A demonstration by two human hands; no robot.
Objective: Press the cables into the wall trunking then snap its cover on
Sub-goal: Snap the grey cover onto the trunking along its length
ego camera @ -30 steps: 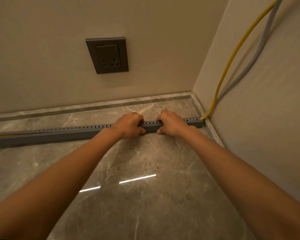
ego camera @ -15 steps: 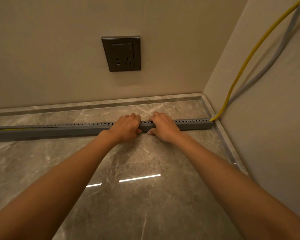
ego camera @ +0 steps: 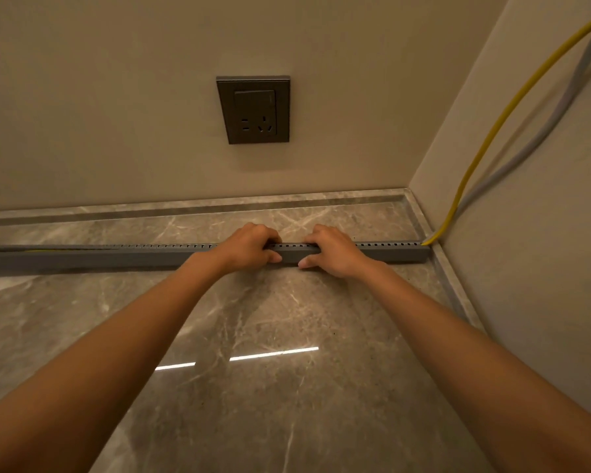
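A long grey slotted trunking (ego camera: 116, 256) lies across the marble floor, running from the left edge to the right wall. My left hand (ego camera: 249, 247) and my right hand (ego camera: 331, 250) sit side by side on its middle, fingers curled over the top and thumbs against the front face. A yellow cable (ego camera: 492, 131) and a grey cable (ego camera: 556, 110) come down the right wall; the yellow one enters the trunking's right end. A thin yellow line shows inside the trunking at the far left. Whether a cover sits on top is unclear.
A dark wall socket (ego camera: 253, 109) is set in the back wall above the hands. A marble skirting ledge (ego camera: 185, 208) runs along the back wall and the right wall. The glossy marble floor (ego camera: 270, 370) reflects a strip light.
Both hands have stayed clamped on the trunking at about the same spot. The camera has turned left, so the socket and corner sit further right in the view.
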